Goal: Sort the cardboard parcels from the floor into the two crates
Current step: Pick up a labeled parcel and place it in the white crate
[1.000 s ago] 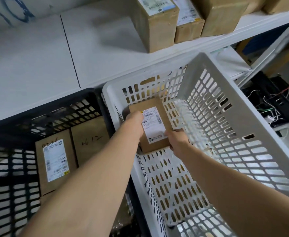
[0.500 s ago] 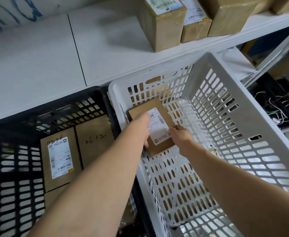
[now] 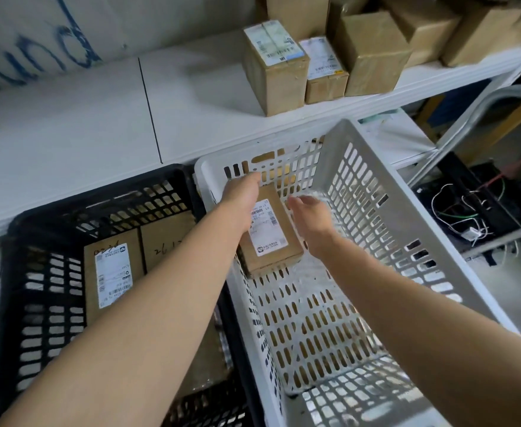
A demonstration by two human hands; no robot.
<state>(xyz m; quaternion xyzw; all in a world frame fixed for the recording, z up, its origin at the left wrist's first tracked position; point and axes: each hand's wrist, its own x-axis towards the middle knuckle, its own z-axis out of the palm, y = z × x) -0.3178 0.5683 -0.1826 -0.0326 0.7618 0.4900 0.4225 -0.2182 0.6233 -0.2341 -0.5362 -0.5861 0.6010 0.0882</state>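
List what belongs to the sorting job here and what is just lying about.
Job: parcel, left hand holding it, right hand open beside it, white crate, black crate with sorted parcels.
Lying about: boxes on the shelf, wires at right.

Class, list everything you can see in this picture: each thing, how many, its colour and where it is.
white crate: one, white, right of the black crate
black crate: one, black, left
labelled parcel: one, brown, white crate's far left corner
crated parcels: two plainly seen, brown, side by side in black crate
shelf parcels: at least six, brown, top right
shelf: one, white, behind the crates
wires: tangle, white, green, red, far right
left hand: on labelled parcel, fingers hidden
right hand: open, blurred, beside that parcel
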